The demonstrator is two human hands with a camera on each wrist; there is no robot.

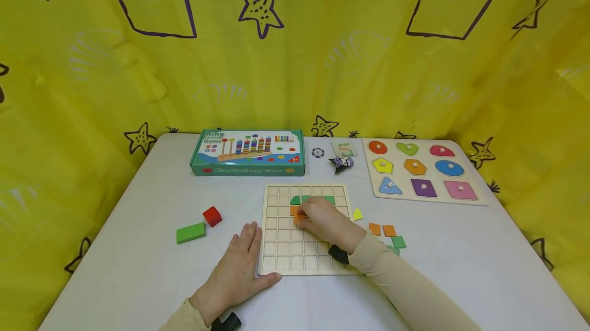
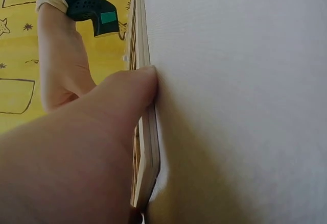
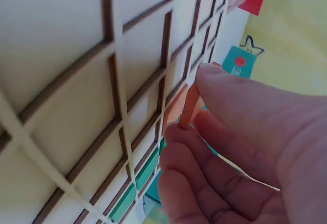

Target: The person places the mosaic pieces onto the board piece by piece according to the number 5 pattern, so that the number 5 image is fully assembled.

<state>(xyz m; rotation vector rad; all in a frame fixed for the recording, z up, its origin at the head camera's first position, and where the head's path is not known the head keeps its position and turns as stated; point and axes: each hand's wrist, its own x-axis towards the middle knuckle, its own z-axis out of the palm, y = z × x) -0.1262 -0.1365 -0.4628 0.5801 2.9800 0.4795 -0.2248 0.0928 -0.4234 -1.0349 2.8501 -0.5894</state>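
My right hand (image 1: 324, 221) is over the wooden grid board (image 1: 296, 249), pinching an orange square tile (image 3: 190, 104) between thumb and fingers. In the right wrist view the tile stands tilted, close to another orange tile (image 3: 174, 104) lying in a cell. Green tiles (image 1: 329, 200) lie in the row behind it, partly hidden by the hand; the leftmost green piece (image 1: 295, 201) has a rounded corner. My left hand (image 1: 239, 267) lies with straight fingers along the board's left edge. Its thumb (image 2: 145, 83) touches the front edge in the left wrist view.
Right of the board lie a yellow piece (image 1: 357, 214), loose orange tiles (image 1: 389, 230) and green tiles (image 1: 398, 242). A green block (image 1: 191, 233) and red block (image 1: 212, 216) lie left. Behind are a game box (image 1: 249, 171), a small figure (image 1: 342, 163) and a shape puzzle (image 1: 438, 182).
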